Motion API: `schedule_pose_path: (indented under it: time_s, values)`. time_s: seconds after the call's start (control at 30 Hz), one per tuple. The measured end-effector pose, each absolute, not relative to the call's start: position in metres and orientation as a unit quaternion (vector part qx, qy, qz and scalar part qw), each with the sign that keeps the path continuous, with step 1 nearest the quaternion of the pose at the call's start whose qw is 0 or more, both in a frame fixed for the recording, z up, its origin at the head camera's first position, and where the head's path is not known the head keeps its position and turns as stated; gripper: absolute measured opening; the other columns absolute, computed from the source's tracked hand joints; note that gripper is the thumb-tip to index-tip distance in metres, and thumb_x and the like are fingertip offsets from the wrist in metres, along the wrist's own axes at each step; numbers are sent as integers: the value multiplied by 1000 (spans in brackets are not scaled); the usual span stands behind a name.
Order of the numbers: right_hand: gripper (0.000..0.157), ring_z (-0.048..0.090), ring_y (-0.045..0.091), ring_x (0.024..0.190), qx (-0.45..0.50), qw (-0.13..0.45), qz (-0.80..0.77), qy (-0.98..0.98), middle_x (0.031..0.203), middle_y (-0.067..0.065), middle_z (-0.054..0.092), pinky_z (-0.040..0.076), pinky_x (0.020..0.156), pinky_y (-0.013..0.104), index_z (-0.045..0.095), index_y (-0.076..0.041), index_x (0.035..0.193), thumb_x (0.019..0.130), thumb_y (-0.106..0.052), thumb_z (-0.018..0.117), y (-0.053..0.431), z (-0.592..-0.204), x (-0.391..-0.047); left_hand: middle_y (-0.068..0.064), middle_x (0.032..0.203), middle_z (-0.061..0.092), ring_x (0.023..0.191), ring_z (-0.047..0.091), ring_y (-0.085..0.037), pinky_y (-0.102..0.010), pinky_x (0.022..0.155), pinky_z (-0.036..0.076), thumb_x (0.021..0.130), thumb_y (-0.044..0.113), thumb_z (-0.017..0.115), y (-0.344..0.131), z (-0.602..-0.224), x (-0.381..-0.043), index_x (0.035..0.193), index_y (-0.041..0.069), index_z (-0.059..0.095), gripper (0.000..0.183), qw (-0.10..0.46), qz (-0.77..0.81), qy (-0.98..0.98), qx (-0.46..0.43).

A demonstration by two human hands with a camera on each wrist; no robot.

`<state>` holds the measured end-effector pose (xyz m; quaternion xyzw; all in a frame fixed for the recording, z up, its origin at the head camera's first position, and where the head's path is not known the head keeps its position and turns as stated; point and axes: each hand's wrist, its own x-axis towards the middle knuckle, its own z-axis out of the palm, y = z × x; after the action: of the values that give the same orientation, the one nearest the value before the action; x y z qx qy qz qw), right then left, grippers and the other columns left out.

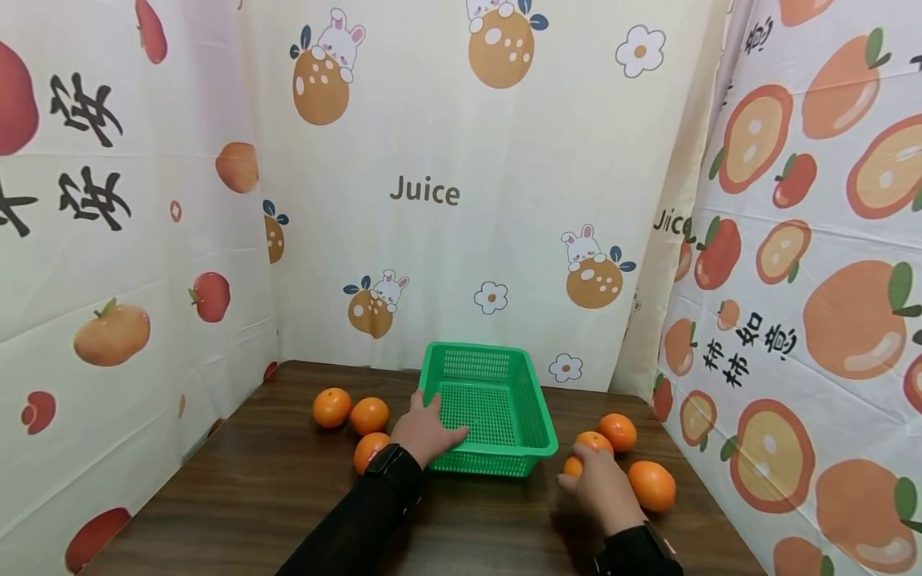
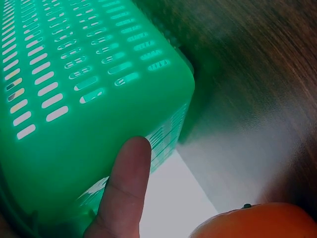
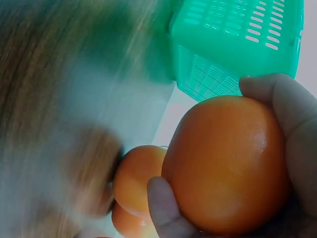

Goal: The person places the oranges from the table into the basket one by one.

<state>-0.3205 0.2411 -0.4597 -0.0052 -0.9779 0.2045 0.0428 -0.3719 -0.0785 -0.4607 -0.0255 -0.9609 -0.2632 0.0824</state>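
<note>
Beside the near left corner of a green plastic basket [image 1: 539,400], my left hand [image 1: 423,432] has its fingers spread over the rim. A straight finger [image 2: 126,183] lies against the basket's outer wall in the left wrist view. At the basket's right, my right hand [image 1: 603,490] grips an orange [image 3: 225,163] between thumb and fingers. That fruit is partly covered by the hand in the head view. Close around the right hand are an orange [image 1: 617,432] behind, another orange [image 1: 594,441] at the fingers, and a third orange [image 1: 651,486] to the right.
Left of the basket, a group of oranges [image 1: 332,408] sits near the left forearm, one partly hidden by the wrist. All of it stands on a dark wooden table [image 1: 238,480]. Fruit-printed cloth [image 1: 446,264] hangs along the back and both sides.
</note>
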Motion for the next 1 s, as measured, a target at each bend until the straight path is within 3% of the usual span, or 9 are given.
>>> schedule_pose_path:
  time_s: [0.5,1.0]
  values:
    - [49,55,28,85,-12,73,210,-975,115,21,58,46,69,38,67,-11,131,90,-34,79,236,-443,-322,-27,169,30,100,70,-42,-52,80,59,87,68,72,-78,-461,-371,163,12,45,99,84,-269,-959,-20]
    - [49,53,28,84,2,100,222,-970,110,19,56,43,68,36,66,-12,131,89,-34,78,222,-427,-317,-27,170,30,97,71,-42,-52,79,59,86,70,72,-77,-464,-372,163,14,45,99,85,-266,-960,-18]
